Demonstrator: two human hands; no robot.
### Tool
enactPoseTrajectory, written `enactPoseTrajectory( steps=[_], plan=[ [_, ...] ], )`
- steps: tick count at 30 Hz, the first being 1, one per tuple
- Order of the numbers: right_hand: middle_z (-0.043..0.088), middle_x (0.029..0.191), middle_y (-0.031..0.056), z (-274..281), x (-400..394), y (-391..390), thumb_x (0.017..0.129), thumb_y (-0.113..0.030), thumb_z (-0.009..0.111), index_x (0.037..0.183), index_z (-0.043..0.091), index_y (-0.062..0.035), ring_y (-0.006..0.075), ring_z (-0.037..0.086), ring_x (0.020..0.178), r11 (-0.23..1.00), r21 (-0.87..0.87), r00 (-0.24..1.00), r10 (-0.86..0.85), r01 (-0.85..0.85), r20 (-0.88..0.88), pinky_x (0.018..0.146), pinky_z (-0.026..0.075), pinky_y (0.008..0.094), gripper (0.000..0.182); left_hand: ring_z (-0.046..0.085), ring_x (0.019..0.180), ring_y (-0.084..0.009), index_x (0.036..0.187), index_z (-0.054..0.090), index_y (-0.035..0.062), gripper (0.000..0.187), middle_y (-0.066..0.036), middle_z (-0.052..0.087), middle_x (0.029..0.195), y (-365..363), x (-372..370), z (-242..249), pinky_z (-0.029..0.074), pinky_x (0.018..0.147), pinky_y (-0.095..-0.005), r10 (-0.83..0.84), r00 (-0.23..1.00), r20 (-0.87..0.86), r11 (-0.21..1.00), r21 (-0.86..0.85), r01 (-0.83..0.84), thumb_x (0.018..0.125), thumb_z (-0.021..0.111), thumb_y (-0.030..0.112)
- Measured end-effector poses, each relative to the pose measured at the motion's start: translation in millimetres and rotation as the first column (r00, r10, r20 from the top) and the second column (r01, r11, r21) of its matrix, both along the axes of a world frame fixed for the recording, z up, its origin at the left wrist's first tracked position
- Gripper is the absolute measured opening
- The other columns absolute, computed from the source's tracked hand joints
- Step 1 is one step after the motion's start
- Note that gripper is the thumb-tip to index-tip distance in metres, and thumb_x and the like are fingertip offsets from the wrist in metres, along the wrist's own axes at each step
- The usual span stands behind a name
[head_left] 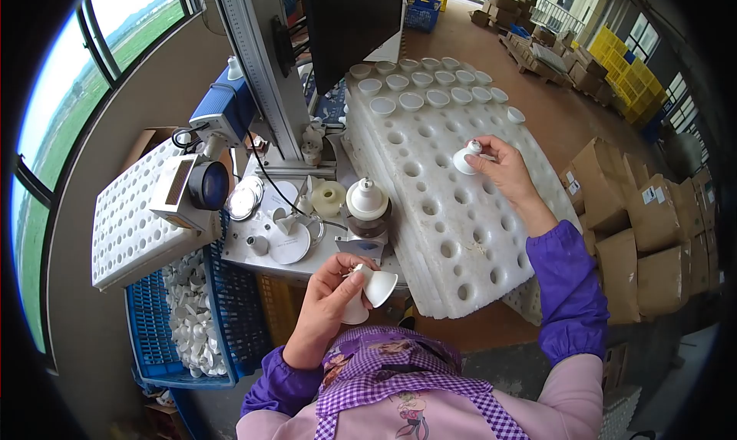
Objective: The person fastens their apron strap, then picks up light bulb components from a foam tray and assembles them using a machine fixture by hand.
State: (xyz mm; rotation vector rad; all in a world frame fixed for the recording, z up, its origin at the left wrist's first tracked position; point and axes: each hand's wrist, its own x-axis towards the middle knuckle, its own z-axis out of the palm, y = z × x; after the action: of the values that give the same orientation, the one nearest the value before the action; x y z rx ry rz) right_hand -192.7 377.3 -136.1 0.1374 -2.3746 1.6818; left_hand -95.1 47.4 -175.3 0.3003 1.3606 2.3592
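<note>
My left hand [326, 296] is closed around two white lamp cups; one lamp cup [381, 289] flares toward the right, the other lamp cup [355, 312] points downward. Over the foam tray [424, 290] my right hand [505, 173] pinches another white lamp cup [464, 161] by its narrow neck, wide rim down. Rows of round holes cover this tray, and several lamp cups [411, 100] stand rim up at its far end. Between my hands and the machine, a white lamp cup [367, 200] rests neck up on a dark round fixture [367, 226].
A machine head with a dark round lens [208, 185] hangs left of the fixture. Below it, a blue crate [146, 329] holds many white parts. Another foam tray [127, 233] lies by the window. A black monitor [353, 29] stands ahead; cardboard boxes [643, 279] are stacked right.
</note>
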Motion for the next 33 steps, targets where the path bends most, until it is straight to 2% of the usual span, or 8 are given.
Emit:
enactPoseTrajectory(
  steps=[5,9,12,13,15,22,28,33],
  plan=[
    [0.062,0.092,0.0035,-10.1,8.7,-10.5,0.082,-0.01,0.07,0.103,0.061,-0.0013,0.01,0.057,0.084,1.0,-0.006,0.998,-0.014,0.014,0.063,0.076,0.047,0.0245,0.025,0.059,0.071,-0.0116,0.113,0.054,0.0029,0.023,-0.012,0.062,0.101,-13.2,-5.1,-11.9,0.049,0.056,-0.0215,0.057,0.987,0.148,0.987,0.142,-0.078,0.091,0.057,0.012],
    [0.061,0.09,0.0024,-23.1,5.8,-9.0,0.081,-0.012,0.07,0.104,0.061,-0.0017,0.0095,0.055,0.081,0.999,-0.051,0.999,0.004,-0.001,0.051,0.074,0.046,0.0237,0.027,0.055,0.06,-0.008,0.101,0.064,0.003,0.015,-0.006,0.063,0.086,-21.3,-26.9,-7.5,0.046,0.054,-0.0206,0.172,0.982,0.076,0.98,-0.117,-0.163,0.091,0.059,0.013],
    [0.06,0.089,0.0017,-22.6,7.0,-11.6,0.082,-0.014,0.07,0.104,0.061,-0.0019,0.009,0.055,0.079,0.999,-0.031,0.999,-0.019,0.02,0.04,0.073,0.046,0.0233,0.027,0.051,0.061,-0.0025,0.098,0.066,0.0026,0.014,0.001,0.059,0.07,-24.9,-53.0,8.0,0.041,0.054,-0.0186,0.204,0.956,-0.21,0.9,-0.345,-0.267,0.088,0.064,0.013],
    [0.06,0.089,0.0017,-22.7,6.1,-11.4,0.082,-0.014,0.07,0.104,0.061,-0.0019,0.009,0.055,0.079,0.999,-0.034,0.999,-0.016,0.017,0.039,0.073,0.046,0.0233,0.027,0.054,0.06,-0.0076,0.099,0.066,0.0032,0.018,-0.002,0.061,0.071,-27.9,-60.3,20.1,0.043,0.056,-0.0217,0.175,0.94,-0.293,0.769,-0.555,-0.316,0.084,0.068,0.013],
    [0.06,0.089,0.0016,-25.1,6.5,-11.3,0.082,-0.015,0.07,0.105,0.062,-0.0026,0.0088,0.054,0.079,0.999,-0.045,0.999,-0.015,0.017,0.044,0.072,0.045,0.0231,0.027,0.056,0.06,-0.01,0.097,0.066,0.0039,0.022,-0.003,0.062,0.071,-22.3,-72.5,44.9,0.043,0.056,-0.0249,0.001,0.701,-0.713,0.506,-0.604,-0.615,0.078,0.072,0.012],
    [0.06,0.088,0.0009,-26.6,7.1,-10.2,0.082,-0.015,0.07,0.103,0.062,-0.0037,0.0085,0.055,0.078,1.0,-0.016,1.0,-0.003,0.004,0.024,0.071,0.046,0.0234,0.025,0.065,0.078,-0.033,0.108,0.065,0.0065,0.039,-0.016,0.066,0.08,9.5,-104.2,81.4,0.049,0.07,-0.0406,-0.481,0.639,-0.6,0.231,-0.79,-0.568,0.074,0.07,0.027],
    [0.061,0.088,0.0005,-24.9,7.0,-10.7,0.081,-0.013,0.071,0.103,0.061,-0.0033,0.0084,0.055,0.079,0.999,-0.032,1.0,0.008,-0.007,0.019,0.072,0.046,0.0236,0.026,0.064,0.08,-0.033,0.1,0.068,0.0074,0.033,-0.016,0.067,0.084,29.9,-126.3,90.6,0.05,0.072,-0.0396,-0.668,0.617,-0.416,0.073,-0.862,-0.502,0.075,0.067,0.028],
    [0.062,0.088,0.0019,-19.0,8.3,-16.8,0.077,-0.013,0.074,0.097,0.065,-0.0016,0.0094,0.053,0.072,0.993,0.096,0.997,-0.067,0.07,-0.04,0.068,0.045,0.0235,0.024,0.065,0.078,-0.0326,0.096,0.068,0.0064,0.028,-0.016,0.067,0.082,13.6,-119.2,92.6,0.05,0.07,-0.0398,-0.685,0.576,-0.446,0.084,-0.834,-0.546,0.077,0.064,0.027]
  ],
)
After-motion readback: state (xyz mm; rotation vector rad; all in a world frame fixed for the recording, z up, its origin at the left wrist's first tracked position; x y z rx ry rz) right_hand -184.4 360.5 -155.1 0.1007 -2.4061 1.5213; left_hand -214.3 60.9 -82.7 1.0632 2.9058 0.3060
